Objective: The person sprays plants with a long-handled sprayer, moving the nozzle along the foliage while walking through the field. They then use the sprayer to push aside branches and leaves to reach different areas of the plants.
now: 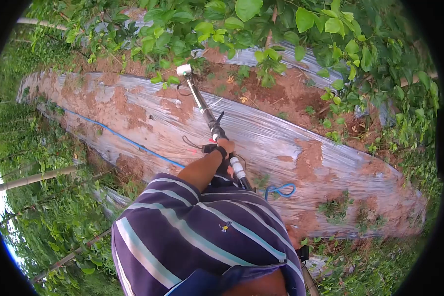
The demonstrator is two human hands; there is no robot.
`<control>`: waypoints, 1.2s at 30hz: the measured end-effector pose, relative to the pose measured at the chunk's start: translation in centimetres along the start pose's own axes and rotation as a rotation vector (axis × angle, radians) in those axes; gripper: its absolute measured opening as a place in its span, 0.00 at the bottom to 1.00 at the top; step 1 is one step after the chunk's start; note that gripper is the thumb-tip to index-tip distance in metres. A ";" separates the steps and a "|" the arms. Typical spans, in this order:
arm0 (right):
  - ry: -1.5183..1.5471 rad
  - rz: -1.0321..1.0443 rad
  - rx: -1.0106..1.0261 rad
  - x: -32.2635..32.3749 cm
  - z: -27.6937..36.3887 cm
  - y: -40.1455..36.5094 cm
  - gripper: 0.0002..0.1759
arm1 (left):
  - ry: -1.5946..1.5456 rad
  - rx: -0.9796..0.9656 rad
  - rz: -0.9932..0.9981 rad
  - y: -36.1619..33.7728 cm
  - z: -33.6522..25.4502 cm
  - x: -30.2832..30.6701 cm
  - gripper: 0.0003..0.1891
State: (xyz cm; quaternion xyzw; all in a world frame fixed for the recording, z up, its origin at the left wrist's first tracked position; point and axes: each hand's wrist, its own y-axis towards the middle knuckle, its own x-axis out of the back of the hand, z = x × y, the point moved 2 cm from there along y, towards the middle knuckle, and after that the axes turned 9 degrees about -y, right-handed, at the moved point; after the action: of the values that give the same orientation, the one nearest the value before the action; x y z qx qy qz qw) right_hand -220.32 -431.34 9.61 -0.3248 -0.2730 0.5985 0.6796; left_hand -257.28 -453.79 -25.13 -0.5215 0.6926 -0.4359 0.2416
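My left hand (226, 145), with a dark band at the wrist, is closed around the shaft of a long black-and-white pole tool (199, 98). The tool slants across the view, its white cylindrical head (184, 69) near the leaves at the far edge of the bed. A small black box (208, 148) with a looped strap sits beside my grip. Below my hand, the shaft has a white wrapped section (238, 166), and its lower end disappears behind my striped shirt (192, 232). I cannot see my right hand.
Silvery plastic sheeting (261, 133), partly covered with reddish soil, spans the raised bed. A blue hose (118, 134) runs along it, with a blue loop (281, 189) near my shirt. Leafy plants (330, 29) crowd the far side; wooden poles (39, 178) stand among greenery at left.
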 end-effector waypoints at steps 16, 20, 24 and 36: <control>-0.262 -0.143 0.215 3.1 -9.7 0.5 0.08 | -0.781 0.017 -0.127 -12.5 1.7 0.8 0.07; -0.587 -0.287 0.226 3.0 -6.1 -0.7 0.11 | -1.013 0.038 0.069 -15.0 2.2 1.3 0.05; -0.771 -0.401 0.367 1.3 -2.2 1.4 0.11 | -1.168 0.112 -0.102 -14.6 1.4 3.1 0.04; -0.843 -0.194 0.383 -14.0 9.7 17.4 0.11 | -1.254 -0.004 -0.174 -3.2 -9.2 25.3 0.09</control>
State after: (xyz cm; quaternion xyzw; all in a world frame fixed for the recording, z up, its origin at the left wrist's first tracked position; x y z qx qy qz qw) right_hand -240.62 -442.81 2.74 0.1047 -0.4389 0.6515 0.6099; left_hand -271.48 -474.37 -14.79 -0.7325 0.3751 -0.0642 0.5645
